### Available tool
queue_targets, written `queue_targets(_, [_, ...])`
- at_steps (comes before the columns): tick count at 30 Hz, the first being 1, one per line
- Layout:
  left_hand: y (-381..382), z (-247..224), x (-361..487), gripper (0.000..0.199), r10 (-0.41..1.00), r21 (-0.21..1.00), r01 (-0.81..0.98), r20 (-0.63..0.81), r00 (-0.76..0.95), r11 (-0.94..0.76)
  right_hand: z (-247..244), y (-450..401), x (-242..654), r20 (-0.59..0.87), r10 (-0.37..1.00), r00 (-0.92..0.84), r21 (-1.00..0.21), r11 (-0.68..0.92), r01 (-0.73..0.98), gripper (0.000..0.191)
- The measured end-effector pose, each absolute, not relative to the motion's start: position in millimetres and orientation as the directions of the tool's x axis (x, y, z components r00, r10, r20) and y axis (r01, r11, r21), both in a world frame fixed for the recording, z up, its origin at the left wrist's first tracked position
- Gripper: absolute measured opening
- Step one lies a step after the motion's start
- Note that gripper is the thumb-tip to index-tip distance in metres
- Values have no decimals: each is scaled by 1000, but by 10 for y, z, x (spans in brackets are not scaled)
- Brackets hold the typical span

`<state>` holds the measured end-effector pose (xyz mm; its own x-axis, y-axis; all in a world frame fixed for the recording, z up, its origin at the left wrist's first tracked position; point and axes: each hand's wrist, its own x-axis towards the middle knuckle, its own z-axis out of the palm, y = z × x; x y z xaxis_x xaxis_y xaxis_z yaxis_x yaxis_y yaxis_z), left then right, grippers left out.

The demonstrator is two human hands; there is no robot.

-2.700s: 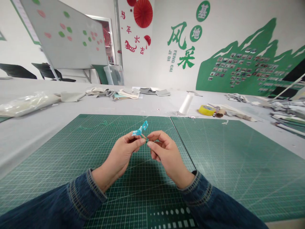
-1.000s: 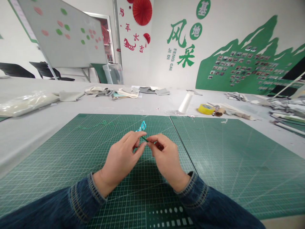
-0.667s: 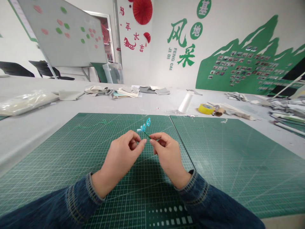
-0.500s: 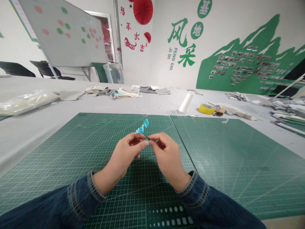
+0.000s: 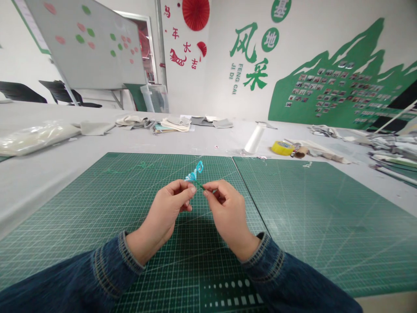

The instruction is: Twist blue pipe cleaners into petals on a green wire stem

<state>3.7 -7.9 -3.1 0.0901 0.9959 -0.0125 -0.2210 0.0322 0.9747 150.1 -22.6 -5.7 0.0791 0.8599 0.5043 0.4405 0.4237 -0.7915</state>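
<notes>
Denim sleeves (image 5: 81, 276) reach in from the bottom of your view, with your wrists bare just past the stitched cuffs. Your left hand (image 5: 159, 215) is curled, its thumb and forefinger closed in at the base of the blue looped craft wire (image 5: 195, 172); from here you cannot tell whether they grip it or only steady it. Your right hand (image 5: 230, 215) is grasping the green stem (image 5: 200, 184) in a pinch between thumb and fingertips. That piece sits between your hands, held up above the join of the two cutting mats, the loops tilting up and away from you. Under your hands lies the green left cutting mat (image 5: 65, 221), printed with a grid and rows of small circles and squares, and its edge meets the right cutting mat (image 5: 325, 221). Past them, on the grey table (image 5: 202, 141), are a cone of white thread (image 5: 254, 139), a roll of yellow tape (image 5: 282, 148), folded fabric pieces (image 5: 172, 124) and a plastic bag (image 5: 39, 139). Farther off stand a whiteboard (image 5: 78, 43) with paper dots and a wall with a green mountain mural (image 5: 325, 91) and a red paper fan (image 5: 195, 13).
</notes>
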Motion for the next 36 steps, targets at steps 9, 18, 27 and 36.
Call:
queue_targets(9, [-85, 29, -16, 11, 844, 746, 414, 523, 119, -521, -59, -178, 1495, 273, 953, 129, -941, 237, 243, 16])
queue_targets(18, [-119, 77, -43, 13, 692, 520, 526, 693, 200, -673, -53, -181, 1517, 340, 936, 94, -911, 303, 280, 16])
queue_targets(27, [-108, 92, -47, 11, 801, 655, 506, 584, 132, -561, -79, -107, 1594, 257, 954, 153, -963, 241, 119, 15])
queue_targets(36, [96, -115, -84, 7, 994, 996, -38, 83, -75, -86, -37, -101, 1645, 344, 920, 189, -928, 303, 217, 15])
